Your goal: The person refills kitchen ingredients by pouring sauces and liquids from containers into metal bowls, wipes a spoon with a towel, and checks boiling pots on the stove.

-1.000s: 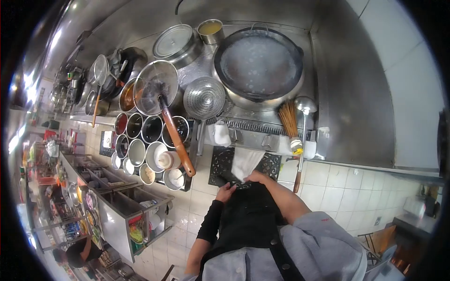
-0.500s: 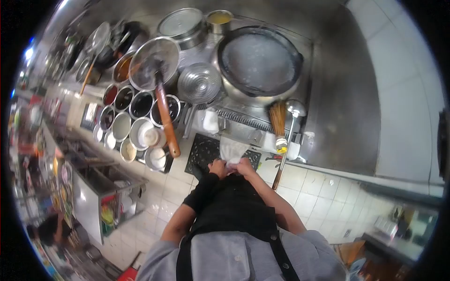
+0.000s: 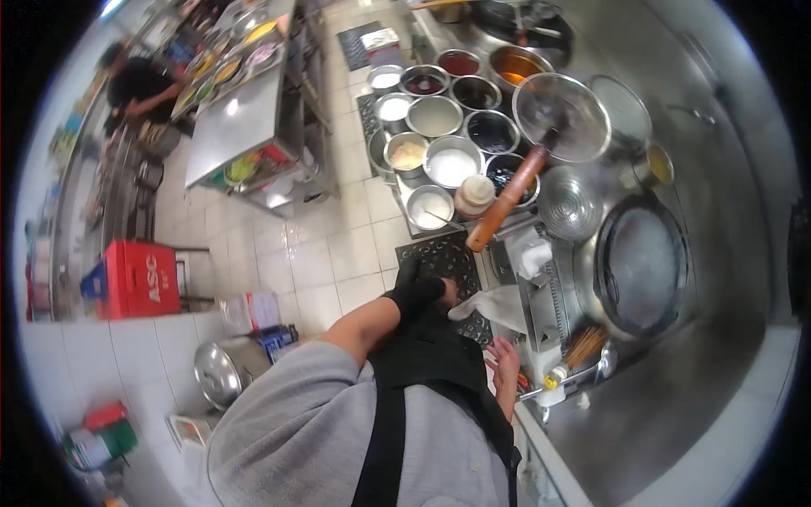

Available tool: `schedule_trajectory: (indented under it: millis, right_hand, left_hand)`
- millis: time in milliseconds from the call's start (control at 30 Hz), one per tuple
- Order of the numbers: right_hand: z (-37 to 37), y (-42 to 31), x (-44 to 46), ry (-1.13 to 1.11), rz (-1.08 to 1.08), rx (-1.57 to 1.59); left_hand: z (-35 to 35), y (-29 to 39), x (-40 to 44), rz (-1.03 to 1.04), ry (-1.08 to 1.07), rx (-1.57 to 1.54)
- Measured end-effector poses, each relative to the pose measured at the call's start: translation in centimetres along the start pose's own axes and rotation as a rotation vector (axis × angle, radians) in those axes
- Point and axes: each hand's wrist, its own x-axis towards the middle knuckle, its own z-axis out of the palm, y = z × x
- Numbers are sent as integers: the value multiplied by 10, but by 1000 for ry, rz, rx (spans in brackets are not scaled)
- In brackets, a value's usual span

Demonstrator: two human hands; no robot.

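Note:
A white cloth (image 3: 500, 308) hangs at the front of the stove counter, its loose end close to my left hand (image 3: 451, 292). A black sleeve covers that forearm. The fingers of the left hand are mostly hidden, and I cannot tell whether they touch the cloth. Below the cloth, my right hand (image 3: 505, 358) is held up near the counter edge, fingers apart, with nothing in it. Close by on the counter lie a bamboo brush (image 3: 585, 346) with a yellow band and a ladle (image 3: 606, 360).
A large wok (image 3: 644, 269) of cloudy liquid sits on the stove. A strainer with a wooden handle (image 3: 508, 199) lies over several seasoning pots (image 3: 453, 162). Further left are a steel work table (image 3: 238, 118), a red box (image 3: 144, 280), a lidded pot (image 3: 221, 373) and another person (image 3: 145, 91).
My hands were together at the cloth and are now apart, the right one drawn away with fingers spread. The view has turned left, bringing the red box and the other person into clearer sight.

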Motion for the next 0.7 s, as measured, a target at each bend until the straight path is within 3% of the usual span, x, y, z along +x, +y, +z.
schedule_trajectory:
  millis: [33, 100, 133, 200, 233, 400, 533, 700]
  right_hand:
    - [0, -2, 1, -14, -8, -24]
    - [-1, -12, 11, -83, -37, -169]
    - [0, -17, 14, -114, -52, -237]
    - [24, -45, 14, -138, -156, -422]
    - [33, -54, 20, -191, -220, -490]
    - [137, -110, 16, -467, -490, -709]
    - [253, -155, -28, -566, -675, -962]
    - [383, -153, -62, -646, -747, -968]
  left_hand:
    - [28, -48, 35, -40, 53, -42]
    - [16, -80, -25, -360, 295, -286]
    - [7, -88, -68, -344, 307, -366]
    - [36, -135, -88, -616, 454, -542]
    - [54, -158, -103, -644, 518, -636]
    - [161, -242, -149, -871, 469, -797]
    - [241, -302, -152, -611, 300, -258]
    - [255, -333, -177, -522, 324, -218]
